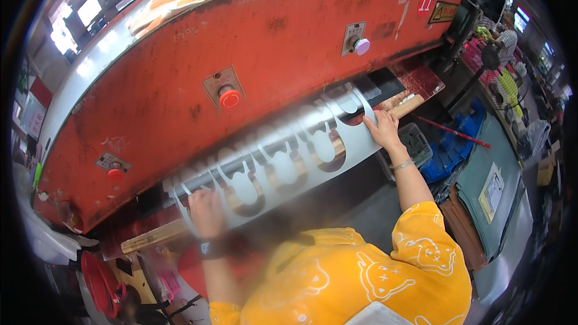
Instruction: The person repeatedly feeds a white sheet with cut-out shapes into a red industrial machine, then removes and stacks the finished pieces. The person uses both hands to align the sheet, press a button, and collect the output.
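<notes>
A pale, translucent sheet (359, 138) with rows of rounded, horseshoe-like cut-outs stretches between my hands, slanting up to the right. Its far part runs under the front of a red press (289, 48). My right hand (384, 129) grips the sheet's right end, thumb on top. At the left end, my left hand (208, 212) is closed on the sheet, its fingers curled and slightly blurred. Below the sheet, a wooden strip (404, 107) shows along the front of the press bed. Brownish surface is visible through some cut-outs.
The press front carries red buttons (230, 97) and a pale purple one (361, 46). On the right are a clear plastic basket (419, 147), a blue object (457, 138) and stacked green sheets (481, 204). A red stool (99, 283) stands lower left. A person (509, 39) works far right.
</notes>
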Demonstrator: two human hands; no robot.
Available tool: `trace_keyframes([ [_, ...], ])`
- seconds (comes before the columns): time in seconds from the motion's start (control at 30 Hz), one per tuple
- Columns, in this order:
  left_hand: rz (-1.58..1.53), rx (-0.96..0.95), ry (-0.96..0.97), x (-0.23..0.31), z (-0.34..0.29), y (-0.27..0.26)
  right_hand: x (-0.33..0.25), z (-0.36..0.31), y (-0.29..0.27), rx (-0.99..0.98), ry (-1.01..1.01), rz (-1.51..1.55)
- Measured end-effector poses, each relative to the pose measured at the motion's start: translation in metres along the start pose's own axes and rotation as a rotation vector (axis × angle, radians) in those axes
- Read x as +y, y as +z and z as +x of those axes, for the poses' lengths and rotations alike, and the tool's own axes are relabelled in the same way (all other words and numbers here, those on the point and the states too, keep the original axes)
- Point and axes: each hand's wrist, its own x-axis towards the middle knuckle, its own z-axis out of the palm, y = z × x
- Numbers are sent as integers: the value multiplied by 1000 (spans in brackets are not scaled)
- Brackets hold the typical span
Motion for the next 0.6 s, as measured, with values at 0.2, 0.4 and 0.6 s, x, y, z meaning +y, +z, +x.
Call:
trace_keyframes([
  [0.2, -5, -27, -35, 6, -21, 7, 2, -16, -19, -96, 21, -24],
  [0.4, 30, -75, 59, 16, -73, 8, -1, -10, -56, -189, 378, 96],
  [0.6, -76, -180, 31, 33, -131, -17, -86, -24, -27, -16, -165, 203],
])
